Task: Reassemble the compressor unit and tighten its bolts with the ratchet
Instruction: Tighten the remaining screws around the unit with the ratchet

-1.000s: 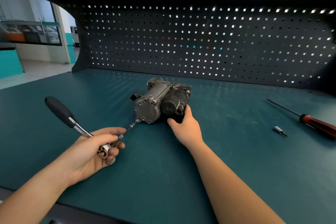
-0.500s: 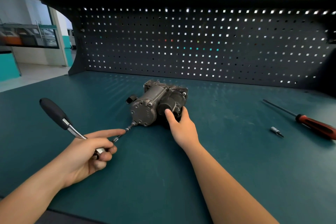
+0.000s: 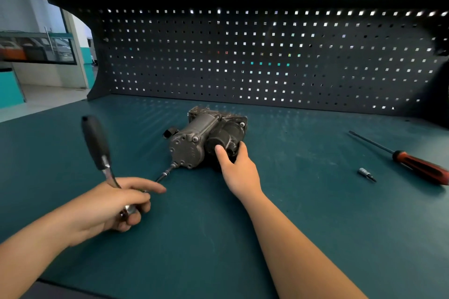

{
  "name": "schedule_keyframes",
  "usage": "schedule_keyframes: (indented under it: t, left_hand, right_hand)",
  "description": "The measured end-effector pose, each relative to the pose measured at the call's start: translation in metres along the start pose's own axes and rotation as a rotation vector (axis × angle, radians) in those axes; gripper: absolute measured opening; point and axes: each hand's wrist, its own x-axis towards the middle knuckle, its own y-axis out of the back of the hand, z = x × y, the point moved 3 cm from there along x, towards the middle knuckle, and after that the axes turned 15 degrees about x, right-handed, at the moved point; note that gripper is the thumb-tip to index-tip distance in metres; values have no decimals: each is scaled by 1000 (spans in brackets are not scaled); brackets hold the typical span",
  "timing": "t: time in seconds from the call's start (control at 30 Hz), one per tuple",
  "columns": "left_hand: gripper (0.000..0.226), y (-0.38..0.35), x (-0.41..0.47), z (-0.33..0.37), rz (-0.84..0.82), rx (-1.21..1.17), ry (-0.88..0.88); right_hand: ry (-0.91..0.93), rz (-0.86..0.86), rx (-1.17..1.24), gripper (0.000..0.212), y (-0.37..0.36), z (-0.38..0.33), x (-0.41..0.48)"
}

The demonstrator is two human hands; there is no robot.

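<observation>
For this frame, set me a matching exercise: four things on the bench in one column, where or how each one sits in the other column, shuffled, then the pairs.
1. grey metal compressor unit
2. black-handled steel ratchet
3. red-handled screwdriver
4. small silver socket bit

A. lies untouched at the far right of the teal workbench
B. gripped near its head by the left hand
C. lies loose just left of the screwdriver's handle
D. held by the right hand, mid-bench

Pairs: 1-D, 2-B, 3-A, 4-C

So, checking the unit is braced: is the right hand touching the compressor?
Touching. The head view shows the right hand with thumb and fingers against the dark round end of the compressor unit, no gap.
</observation>
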Motion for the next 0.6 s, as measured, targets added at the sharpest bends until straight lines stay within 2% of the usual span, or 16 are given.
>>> schedule_keyframes:
  t: [0.1, 0.17, 0.23, 0.33, 0.47, 0.6]
  left_hand:
    - [22, 7, 2, -8, -54, -489, 112]
    - [55, 12, 0, -12, -159, -845, 140]
    - [83, 19, -5, -19, -184, -1025, 103]
    - [82, 24, -13, -25, -120, -913, 29]
    - [40, 14, -20, -18, -47, -569, -47]
    - [29, 3, -27, 8, 46, -280, -228]
  right_hand:
    - [2, 2, 5, 76, 0, 0, 0]
    - [1, 2, 11, 76, 0, 0, 0]
    - [-2, 1, 15, 76, 0, 1, 0]
    - [5, 24, 12, 77, 0, 1, -1]
    - [26, 96, -2, 74, 9, -3, 0]
    - [56, 79, -84, 73, 5, -8, -5]
